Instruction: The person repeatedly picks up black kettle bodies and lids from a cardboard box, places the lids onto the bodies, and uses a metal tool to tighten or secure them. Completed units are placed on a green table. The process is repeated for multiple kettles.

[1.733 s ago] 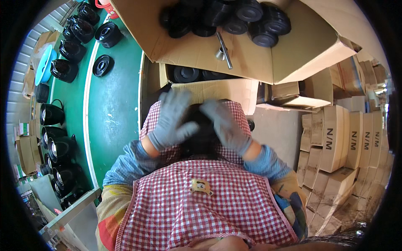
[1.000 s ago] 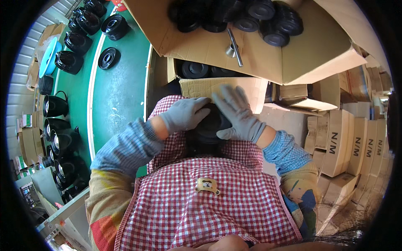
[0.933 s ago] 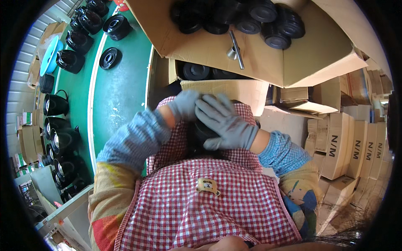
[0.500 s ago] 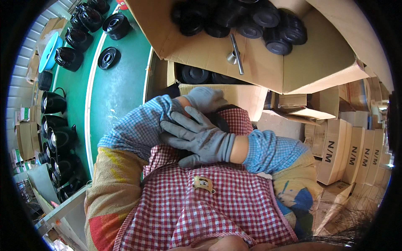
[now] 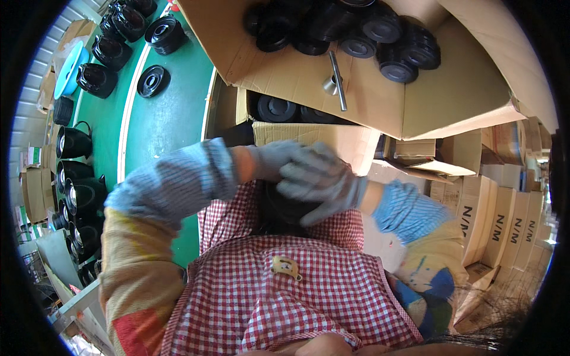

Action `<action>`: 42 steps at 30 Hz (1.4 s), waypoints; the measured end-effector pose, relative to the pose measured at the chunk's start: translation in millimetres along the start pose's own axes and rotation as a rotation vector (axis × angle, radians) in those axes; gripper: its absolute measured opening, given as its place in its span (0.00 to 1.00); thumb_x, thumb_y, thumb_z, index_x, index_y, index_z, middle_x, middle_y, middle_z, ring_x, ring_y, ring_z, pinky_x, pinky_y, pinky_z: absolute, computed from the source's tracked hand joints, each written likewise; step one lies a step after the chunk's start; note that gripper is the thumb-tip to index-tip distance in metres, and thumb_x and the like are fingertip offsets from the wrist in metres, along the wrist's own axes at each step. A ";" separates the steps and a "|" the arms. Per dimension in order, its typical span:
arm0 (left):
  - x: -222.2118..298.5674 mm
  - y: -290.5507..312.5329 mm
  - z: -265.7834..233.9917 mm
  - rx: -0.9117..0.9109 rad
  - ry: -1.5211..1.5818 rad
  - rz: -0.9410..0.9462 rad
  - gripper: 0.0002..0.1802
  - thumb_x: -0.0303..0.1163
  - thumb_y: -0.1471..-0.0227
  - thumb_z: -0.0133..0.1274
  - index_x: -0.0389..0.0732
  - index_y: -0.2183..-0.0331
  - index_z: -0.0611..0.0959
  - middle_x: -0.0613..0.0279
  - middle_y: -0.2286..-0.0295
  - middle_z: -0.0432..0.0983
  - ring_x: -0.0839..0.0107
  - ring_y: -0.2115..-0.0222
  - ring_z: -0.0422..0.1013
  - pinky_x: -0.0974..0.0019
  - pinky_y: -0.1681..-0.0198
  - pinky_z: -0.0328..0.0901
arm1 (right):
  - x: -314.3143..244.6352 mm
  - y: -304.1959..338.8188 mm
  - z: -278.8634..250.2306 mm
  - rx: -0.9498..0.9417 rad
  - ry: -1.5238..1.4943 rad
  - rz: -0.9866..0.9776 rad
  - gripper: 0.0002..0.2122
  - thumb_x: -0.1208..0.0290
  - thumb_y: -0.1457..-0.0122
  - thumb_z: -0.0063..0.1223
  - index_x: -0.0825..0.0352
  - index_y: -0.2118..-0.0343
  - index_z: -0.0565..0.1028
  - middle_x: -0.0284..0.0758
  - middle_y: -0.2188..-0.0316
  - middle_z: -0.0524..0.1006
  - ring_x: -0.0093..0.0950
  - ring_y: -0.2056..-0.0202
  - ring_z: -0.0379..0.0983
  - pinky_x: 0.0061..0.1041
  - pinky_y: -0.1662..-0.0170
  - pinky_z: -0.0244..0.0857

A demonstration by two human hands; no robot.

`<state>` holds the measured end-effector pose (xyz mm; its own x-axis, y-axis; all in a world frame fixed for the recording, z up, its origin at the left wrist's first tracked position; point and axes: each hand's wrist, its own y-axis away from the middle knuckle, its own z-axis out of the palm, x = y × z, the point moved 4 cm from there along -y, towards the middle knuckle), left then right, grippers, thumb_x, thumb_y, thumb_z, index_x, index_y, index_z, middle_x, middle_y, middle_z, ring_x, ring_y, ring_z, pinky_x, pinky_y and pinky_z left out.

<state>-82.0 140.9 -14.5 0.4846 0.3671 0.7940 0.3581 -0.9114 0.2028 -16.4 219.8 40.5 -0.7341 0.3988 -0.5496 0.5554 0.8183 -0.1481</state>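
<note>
Both hands wear grey gloves and meet above my lap. My left hand (image 5: 271,160) reaches in from the left, its fingers mostly hidden behind the other hand. Over it lies my right hand (image 5: 323,183), blurred, with fingers stretched out and the thumb apart, pointing down. Beneath them a dark, rounded black object (image 5: 286,204) rests between my legs; the hands cover much of it, so its kind cannot be made out. A red-and-white checked apron (image 5: 285,296) covers my front, and blue checked sleeve covers (image 5: 190,178) are on both forearms.
A large open carton (image 5: 320,89) ahead holds several stacked black round parts (image 5: 380,29) and a metal rod-like tool (image 5: 338,81). Another carton (image 5: 297,132) is below it. Black pots (image 5: 98,80) and a black disc (image 5: 153,81) stand on the green table (image 5: 163,118); cartons (image 5: 478,219) line the right.
My right hand has left the left sleeve and moved up and right onto my left hand. The left forearm has swung outward and lower; the black object in my lap shows more.
</note>
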 end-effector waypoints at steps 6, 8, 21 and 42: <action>13.7 -20.8 -31.6 -0.292 -0.210 -0.037 0.21 0.43 0.40 0.53 0.47 0.47 0.79 0.56 0.50 0.77 0.55 0.50 0.73 0.54 0.45 0.68 | -46.3 -40.4 27.1 0.130 0.160 -0.023 0.30 0.41 0.41 0.52 0.47 0.38 0.70 0.39 0.31 0.58 0.44 0.30 0.47 0.55 0.28 0.26; 8.3 -21.8 -34.3 -0.308 -0.171 -0.101 0.19 0.37 0.41 0.55 0.47 0.49 0.80 0.51 0.53 0.78 0.54 0.51 0.74 0.54 0.48 0.70 | -40.9 -28.3 23.0 0.250 0.260 0.004 0.33 0.38 0.46 0.55 0.49 0.38 0.72 0.38 0.32 0.60 0.45 0.31 0.48 0.55 0.28 0.29; 2.8 -26.8 -19.3 -0.271 -0.138 -0.030 0.19 0.43 0.42 0.56 0.39 0.56 0.81 0.54 0.60 0.81 0.60 0.59 0.77 0.55 0.56 0.68 | -26.7 -23.8 30.5 0.134 0.035 0.257 0.32 0.45 0.43 0.53 0.55 0.37 0.68 0.43 0.31 0.57 0.48 0.30 0.47 0.56 0.30 0.34; 39.6 109.1 -115.0 0.455 -0.369 0.427 0.22 0.31 0.42 0.53 0.34 0.47 0.78 0.43 0.55 0.76 0.49 0.54 0.74 0.54 0.50 0.69 | -23.4 27.0 -68.4 0.425 -0.288 0.395 0.18 0.77 0.46 0.53 0.66 0.51 0.80 0.42 0.55 0.81 0.35 0.53 0.80 0.31 0.48 0.72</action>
<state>-115.5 34.7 105.0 0.8652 0.1083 0.4897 0.3352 -0.8512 -0.4038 -10.9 260.9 105.7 -0.3412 0.4615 -0.8189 0.9120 0.3736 -0.1694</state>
